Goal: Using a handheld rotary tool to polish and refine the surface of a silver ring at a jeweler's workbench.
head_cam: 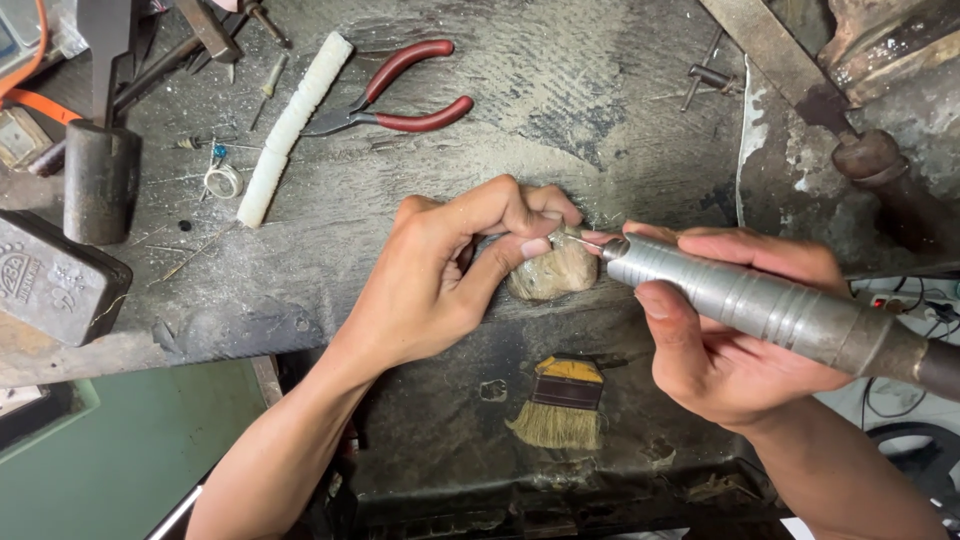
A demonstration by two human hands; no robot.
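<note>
My left hand pinches a tiny metal piece between thumb and fingertips, resting it on a worn wooden bench peg at the bench's front edge. In my right hand is a grey metal rotary handpiece, gripped like a pen. Its thin bit touches the small piece at my left fingertips. The piece is too small and too covered to make out its shape.
Red-handled pliers, a white ribbed stick, a small wire ring, a hammer and a dark steel block lie on the dusty bench at left. A small brush lies in the tray below.
</note>
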